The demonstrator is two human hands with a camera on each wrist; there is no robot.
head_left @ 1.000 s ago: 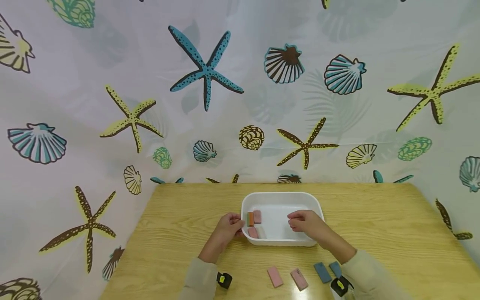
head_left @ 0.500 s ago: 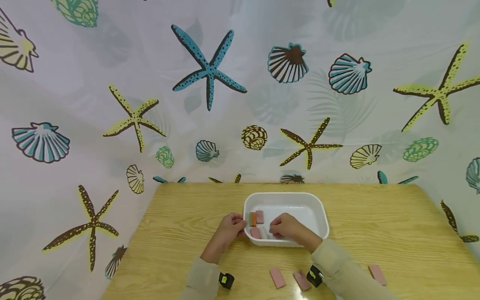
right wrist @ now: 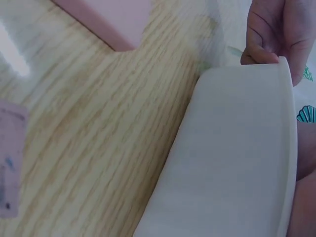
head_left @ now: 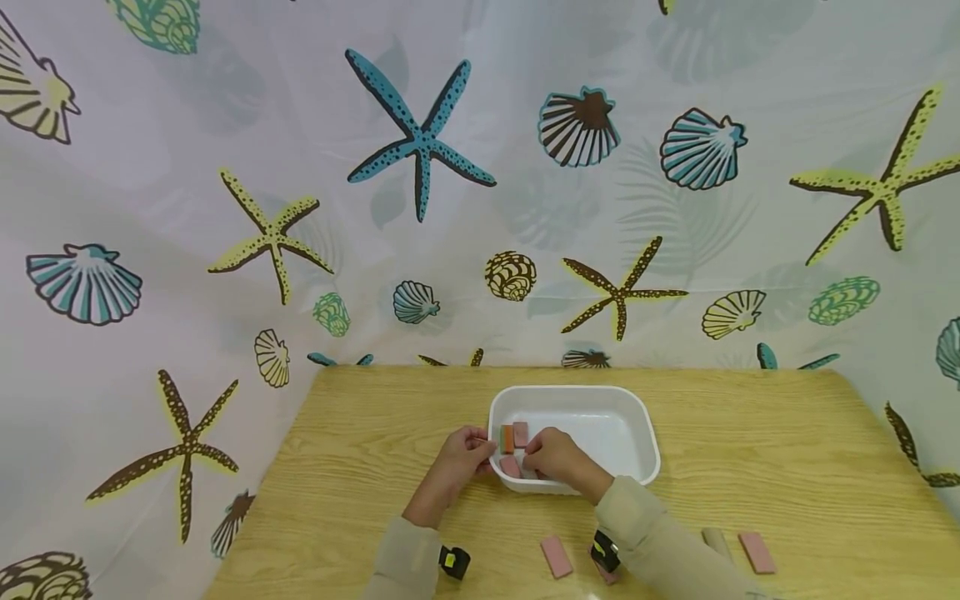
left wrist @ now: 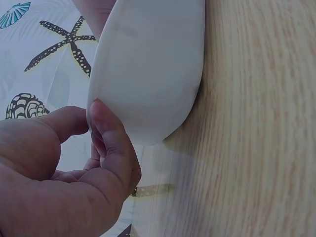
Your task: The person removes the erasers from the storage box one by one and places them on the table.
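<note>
A white tray (head_left: 600,400) stands mid-table. In its left end lie an orange-and-green block (head_left: 507,437) and two pink blocks (head_left: 520,432) (head_left: 509,466). My left hand (head_left: 482,450) pinches the tray's left rim; the left wrist view shows its thumb (left wrist: 111,143) against the outer wall of the tray (left wrist: 148,64). My right hand (head_left: 531,455) reaches over the near rim with bent fingers resting on the blocks, and it hides anything under it. The right wrist view shows only the tray's outer wall (right wrist: 232,158) and the left hand's fingertips (right wrist: 274,34) at the rim.
The tray sits on a light wooden table (head_left: 360,467). Near its front edge lie a pink piece (head_left: 557,557), another pink piece (head_left: 757,552) and a tan piece (head_left: 716,542). A seashell-print curtain (head_left: 420,208) hangs behind and to the left.
My right hand has moved left inside the tray, from its middle onto the blocks. Its forearm swung left, covering the blue pieces and uncovering pieces on the right. The left hand stayed put.
</note>
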